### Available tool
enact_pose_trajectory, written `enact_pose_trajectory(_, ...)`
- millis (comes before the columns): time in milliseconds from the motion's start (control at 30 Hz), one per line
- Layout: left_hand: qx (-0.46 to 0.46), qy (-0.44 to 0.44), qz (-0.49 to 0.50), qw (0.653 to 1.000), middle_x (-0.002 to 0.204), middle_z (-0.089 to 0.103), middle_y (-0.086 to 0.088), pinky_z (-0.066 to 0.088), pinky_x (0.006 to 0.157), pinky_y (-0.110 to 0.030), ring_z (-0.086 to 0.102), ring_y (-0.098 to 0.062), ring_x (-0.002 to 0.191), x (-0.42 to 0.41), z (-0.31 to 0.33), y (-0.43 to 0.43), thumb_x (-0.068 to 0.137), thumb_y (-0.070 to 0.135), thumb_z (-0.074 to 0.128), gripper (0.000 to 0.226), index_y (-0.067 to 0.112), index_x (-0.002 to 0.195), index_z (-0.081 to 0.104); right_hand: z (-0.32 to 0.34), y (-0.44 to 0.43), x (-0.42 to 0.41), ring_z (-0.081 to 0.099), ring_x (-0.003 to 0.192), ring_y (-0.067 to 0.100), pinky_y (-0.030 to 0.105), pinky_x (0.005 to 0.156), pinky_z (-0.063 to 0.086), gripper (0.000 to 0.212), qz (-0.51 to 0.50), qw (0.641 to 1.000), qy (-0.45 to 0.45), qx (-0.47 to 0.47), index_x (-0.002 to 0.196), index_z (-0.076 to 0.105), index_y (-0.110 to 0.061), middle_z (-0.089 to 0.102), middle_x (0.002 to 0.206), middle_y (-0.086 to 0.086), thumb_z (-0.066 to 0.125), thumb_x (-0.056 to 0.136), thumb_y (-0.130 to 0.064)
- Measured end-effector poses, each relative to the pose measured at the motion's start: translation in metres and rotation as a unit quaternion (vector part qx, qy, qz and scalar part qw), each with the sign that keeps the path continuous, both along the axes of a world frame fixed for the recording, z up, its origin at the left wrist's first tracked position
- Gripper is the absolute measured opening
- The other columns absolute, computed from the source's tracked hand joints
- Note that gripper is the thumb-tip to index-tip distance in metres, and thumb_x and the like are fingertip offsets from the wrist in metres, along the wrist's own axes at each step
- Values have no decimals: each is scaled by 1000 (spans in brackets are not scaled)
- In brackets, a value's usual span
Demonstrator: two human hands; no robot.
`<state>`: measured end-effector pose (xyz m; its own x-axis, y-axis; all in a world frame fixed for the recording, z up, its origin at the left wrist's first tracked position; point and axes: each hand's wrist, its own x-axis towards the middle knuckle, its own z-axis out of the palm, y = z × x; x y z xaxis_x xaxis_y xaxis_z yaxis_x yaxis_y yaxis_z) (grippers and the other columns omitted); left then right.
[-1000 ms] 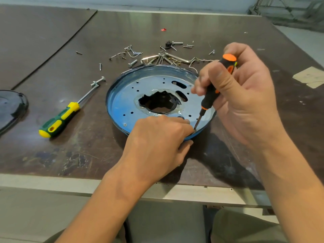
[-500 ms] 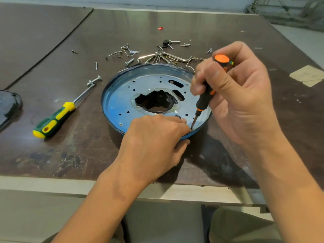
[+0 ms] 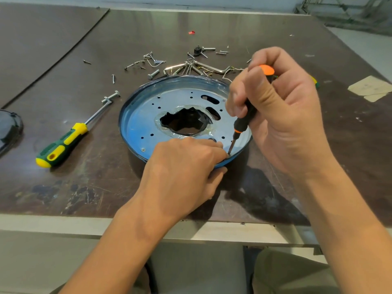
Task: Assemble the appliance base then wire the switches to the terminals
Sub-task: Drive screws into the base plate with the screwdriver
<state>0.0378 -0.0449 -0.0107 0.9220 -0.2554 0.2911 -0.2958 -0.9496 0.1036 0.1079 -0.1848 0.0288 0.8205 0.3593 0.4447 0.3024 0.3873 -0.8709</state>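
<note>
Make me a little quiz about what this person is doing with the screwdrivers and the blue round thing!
1. True or false: the green-and-yellow screwdriver lies on the table with no hand touching it.
2. Which hand holds the black-and-orange screwdriver? A) the left B) the right C) neither
3. Fill in: the left hand grips the blue base at its near ____.

Key: 1 true; 2 B, the right hand; 3 rim.

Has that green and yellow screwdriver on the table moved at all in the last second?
No. The green and yellow screwdriver lies just as before, left of the blue round base; only the camera shifted.
</note>
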Motion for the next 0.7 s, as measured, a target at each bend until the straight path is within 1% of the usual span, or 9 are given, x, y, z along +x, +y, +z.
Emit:
enact_pose_trajectory(67,0,0,2,1000,96,75,11,58,63,-35,72,-14,84,0,0,0,86,43,64,19,30,95,75,-1,-2,1,47,68,21,35,63,37,24,25,999,19,14,106,55,-6,55,76,8,39,104,-24)
enact_pose_trajectory(133,0,0,0,1000,98,75,11,59,65,-35,72,-14,85,0,0,0,87,44,64,20,30,96,74,-2,-5,2,48,76,21,34,70,41,33,30,999,32,11,114,58,-2,57,82,9,29,106,-17)
enact_pose_trajectory(300,-1,-2,1,1000,99,74,13,57,62,-35,71,-14,85,0,0,0,87,44,62,19,31,95,74,0,-4,0,66,83,26,41,81,54,5,-6,1000,-10,-20,98,57,-6,65,89,12,57,94,-2)
enact_pose_trajectory(367,-4,-12,0,1000,95,75,12,57,58,-34,72,-15,82,0,0,0,84,42,67,17,29,93,75,0,-2,0,68,73,22,42,75,55,13,-30,999,-18,-19,95,52,-8,65,82,11,62,91,0)
enact_pose_trajectory(433,-8,-16,-2,1000,94,75,12,57,57,-35,72,-16,81,0,0,0,83,40,69,17,28,91,76,-2,-1,0,60,65,17,44,66,46,4,-14,999,-22,-27,96,52,-9,60,77,7,55,96,-8)
enact_pose_trajectory(500,-13,-15,-4,1000,94,75,11,57,58,-37,72,-17,82,-1,-1,0,83,40,68,17,27,91,76,-2,-2,0,51,67,20,46,63,32,20,14,1000,1,-22,105,56,-7,59,79,8,38,103,-17)
enact_pose_trajectory(567,-14,-13,-3,1000,94,75,11,57,58,-36,72,-17,83,-1,0,0,84,40,67,16,27,90,75,-2,-5,1,50,74,23,42,66,35,34,27,999,18,-10,116,56,-1,59,84,10,27,107,-16)
enact_pose_trajectory(633,-11,-11,-1,1000,95,75,12,57,58,-36,72,-17,83,-1,0,0,85,41,66,16,28,90,74,-1,-5,1,55,81,22,36,74,46,30,28,999,20,-9,113,56,1,60,88,10,30,106,-11)
enact_pose_trajectory(700,-7,-7,1,1000,97,74,12,56,59,-36,72,-17,85,-1,0,0,86,42,64,17,29,91,74,-1,-4,0,60,82,23,42,82,54,17,18,1000,9,-11,107,57,0,62,88,11,41,102,-5)
